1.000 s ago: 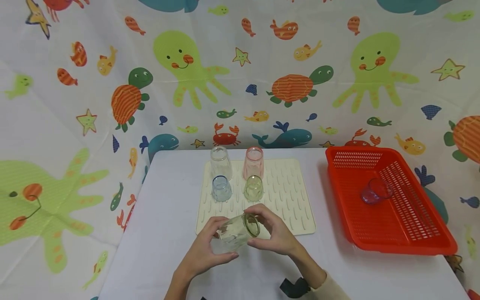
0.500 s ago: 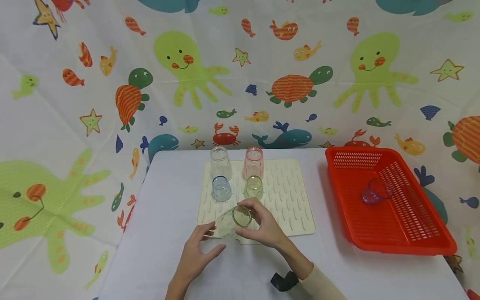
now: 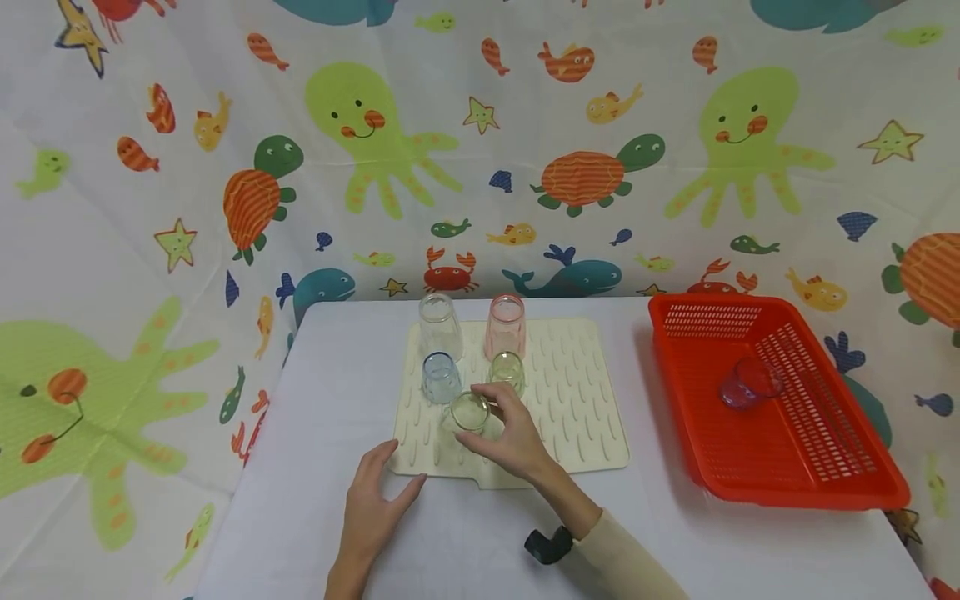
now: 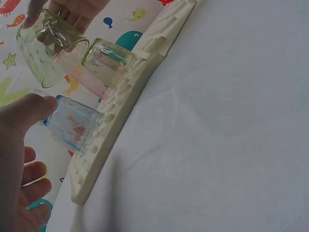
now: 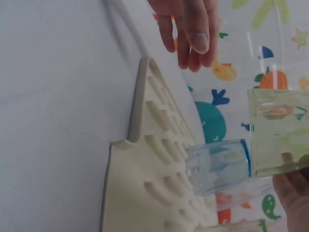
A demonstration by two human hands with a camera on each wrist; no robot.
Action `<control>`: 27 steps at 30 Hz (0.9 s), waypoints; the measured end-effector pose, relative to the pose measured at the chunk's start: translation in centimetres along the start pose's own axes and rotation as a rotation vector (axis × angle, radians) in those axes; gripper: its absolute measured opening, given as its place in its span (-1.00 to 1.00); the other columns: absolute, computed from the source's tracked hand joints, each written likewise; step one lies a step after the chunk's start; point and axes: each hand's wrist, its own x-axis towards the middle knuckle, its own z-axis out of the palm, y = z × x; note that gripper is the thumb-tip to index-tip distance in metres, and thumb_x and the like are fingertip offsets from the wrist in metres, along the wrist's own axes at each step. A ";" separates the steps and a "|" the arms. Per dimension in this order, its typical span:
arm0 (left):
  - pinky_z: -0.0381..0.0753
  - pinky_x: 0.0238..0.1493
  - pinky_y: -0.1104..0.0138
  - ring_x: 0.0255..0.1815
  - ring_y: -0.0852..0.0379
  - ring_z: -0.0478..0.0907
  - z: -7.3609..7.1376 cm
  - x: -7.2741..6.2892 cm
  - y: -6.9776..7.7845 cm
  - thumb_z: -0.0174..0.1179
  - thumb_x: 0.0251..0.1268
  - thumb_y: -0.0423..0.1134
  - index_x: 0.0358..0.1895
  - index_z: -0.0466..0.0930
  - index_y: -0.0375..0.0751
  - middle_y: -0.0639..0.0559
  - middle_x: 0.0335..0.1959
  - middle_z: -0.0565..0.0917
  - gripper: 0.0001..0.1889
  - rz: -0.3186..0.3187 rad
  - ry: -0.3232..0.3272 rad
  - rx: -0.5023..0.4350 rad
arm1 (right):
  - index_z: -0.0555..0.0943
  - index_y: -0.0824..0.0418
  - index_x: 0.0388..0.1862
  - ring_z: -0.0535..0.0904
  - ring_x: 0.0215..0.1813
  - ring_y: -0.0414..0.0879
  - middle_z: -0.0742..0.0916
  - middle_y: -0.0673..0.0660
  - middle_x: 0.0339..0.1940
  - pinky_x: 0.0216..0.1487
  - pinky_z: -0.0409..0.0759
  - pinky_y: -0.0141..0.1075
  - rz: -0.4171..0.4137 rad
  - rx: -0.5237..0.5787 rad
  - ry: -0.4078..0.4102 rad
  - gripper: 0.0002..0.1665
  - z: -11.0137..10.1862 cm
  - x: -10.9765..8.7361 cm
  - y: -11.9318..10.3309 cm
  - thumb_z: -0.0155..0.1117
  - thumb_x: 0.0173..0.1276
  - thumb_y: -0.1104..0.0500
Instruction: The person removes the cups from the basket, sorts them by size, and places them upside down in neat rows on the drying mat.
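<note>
My right hand (image 3: 510, 433) grips a pale green glass (image 3: 468, 414) by its side, thumb in front and fingers behind. The glass is over the front left part of a cream ridged drying mat (image 3: 570, 408); the right wrist view shows it raised off the mat. Just behind it on the mat stand a small blue glass (image 3: 442, 382) and a small green glass (image 3: 507, 367). My left hand (image 3: 372, 504) holds nothing, thumb and fingers spread apart near the mat's front left corner. In the left wrist view, the thumb overlaps the blue glass (image 4: 77, 121).
A tall clear glass (image 3: 440, 329) and a tall pink glass (image 3: 506, 329) stand at the back of the mat. To the right is a red plastic basket (image 3: 795, 494) with a purple glass (image 3: 742, 387) lying inside. A patterned curtain (image 3: 480, 167) hangs behind the white table.
Both hands held the green glass at first. The left hand let go and drew back left; the right hand carried the glass forward and left over the mat, turning it more upright.
</note>
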 end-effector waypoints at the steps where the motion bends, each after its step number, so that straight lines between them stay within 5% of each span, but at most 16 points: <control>1: 0.10 0.34 0.87 0.28 -0.17 0.54 0.1 0.0 -0.2 0.61 -0.13 -0.25 0.22 0.55 -0.36 -0.18 0.21 0.60 -0.26 -0.006 0.002 0.011 | 0.48 0.19 0.29 0.56 0.25 0.07 0.60 0.15 0.16 0.33 0.65 -0.10 0.007 -0.009 0.003 -0.24 0.2 0.2 0.2 0.59 0.11 0.21; 5: 0.23 0.57 0.45 0.37 -0.19 0.50 0.6 -0.1 -0.8 0.60 -0.08 -0.15 0.26 0.53 -0.35 -0.22 0.28 0.59 -0.23 -0.053 -0.018 0.080 | 0.50 0.17 0.27 0.57 0.24 -0.04 0.61 0.07 0.14 0.37 0.62 -0.09 0.039 -0.066 0.017 -0.26 0.9 0.8 0.8 0.60 0.11 0.13; 9: 0.13 0.63 -0.09 0.47 -0.23 0.39 1.2 -0.1 -1.3 0.57 -0.02 -0.06 0.31 0.48 -0.40 -0.28 0.36 0.53 -0.17 -0.101 -0.061 0.121 | 0.51 0.22 0.25 0.57 0.21 -0.06 0.63 0.07 0.14 0.27 0.67 -0.10 0.050 -0.130 0.020 -0.25 1.7 1.2 1.5 0.59 0.09 0.13; 27: 0.09 0.61 -0.18 0.58 -0.35 0.12 1.4 0.6 -1.6 0.44 0.11 0.14 0.42 0.30 -0.50 -0.35 0.52 0.28 -0.03 -0.200 -0.230 0.247 | 0.49 0.27 0.28 0.60 0.20 0.00 0.62 0.17 0.19 0.18 0.72 -0.23 0.117 -0.209 0.003 -0.24 4.4 2.5 3.0 0.58 0.13 0.10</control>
